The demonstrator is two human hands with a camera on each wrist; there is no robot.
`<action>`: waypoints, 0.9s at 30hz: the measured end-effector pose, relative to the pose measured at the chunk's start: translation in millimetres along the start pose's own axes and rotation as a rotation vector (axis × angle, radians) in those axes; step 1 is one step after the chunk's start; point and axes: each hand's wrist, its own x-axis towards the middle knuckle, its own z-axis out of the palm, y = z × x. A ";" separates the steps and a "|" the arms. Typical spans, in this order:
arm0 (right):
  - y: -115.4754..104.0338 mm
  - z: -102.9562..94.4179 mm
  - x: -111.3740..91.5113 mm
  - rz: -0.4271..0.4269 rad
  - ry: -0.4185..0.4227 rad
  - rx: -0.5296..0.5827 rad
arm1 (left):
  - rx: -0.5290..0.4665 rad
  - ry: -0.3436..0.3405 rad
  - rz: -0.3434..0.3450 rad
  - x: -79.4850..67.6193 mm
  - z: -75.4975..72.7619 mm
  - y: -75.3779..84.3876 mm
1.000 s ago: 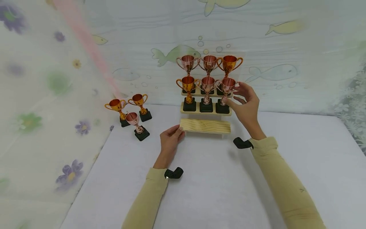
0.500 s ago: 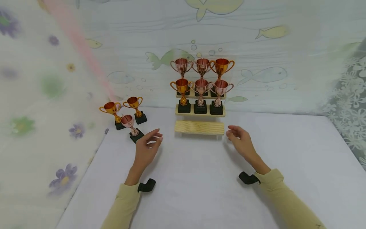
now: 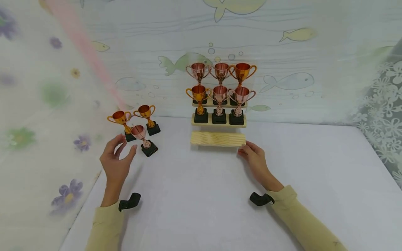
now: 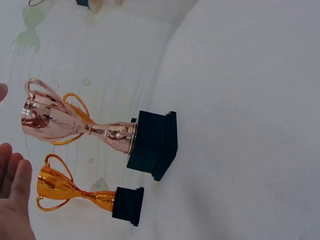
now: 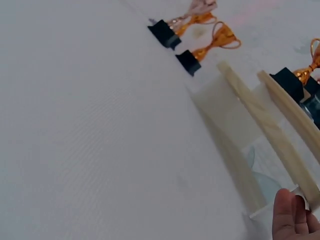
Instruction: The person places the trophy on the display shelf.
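Likely a pick-up approach: left hand [image 3: 114, 168] near the upright rose-gold trophy [image 3: 146, 143], left of frame on the table [image 3: 188, 195], thumb and fingers parted, holding nothing; right hand [image 3: 257, 164] pinches the front shelf's [image 3: 218, 139] right end, mid-frame. Next probably needs left fingers closing round the cup, clear of the gold trophy [image 3: 120, 118] alongside.

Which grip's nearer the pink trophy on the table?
Left. The left grip is just in front-left of the pink trophy, not holding it; the right grip is well to its right, at the lowest shelf's right end.
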 end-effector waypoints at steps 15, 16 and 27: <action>2.3 1.9 9.7 0.069 0.090 0.176 | -0.217 -0.438 -0.364 46.6 -8.5 -23.6; 2.4 1.3 9.6 0.071 0.093 0.181 | -0.209 -0.441 -0.365 47.7 -6.8 -24.3; 3.5 2.9 9.9 0.055 0.124 0.212 | -0.149 -0.331 -0.437 50.9 9.9 -26.6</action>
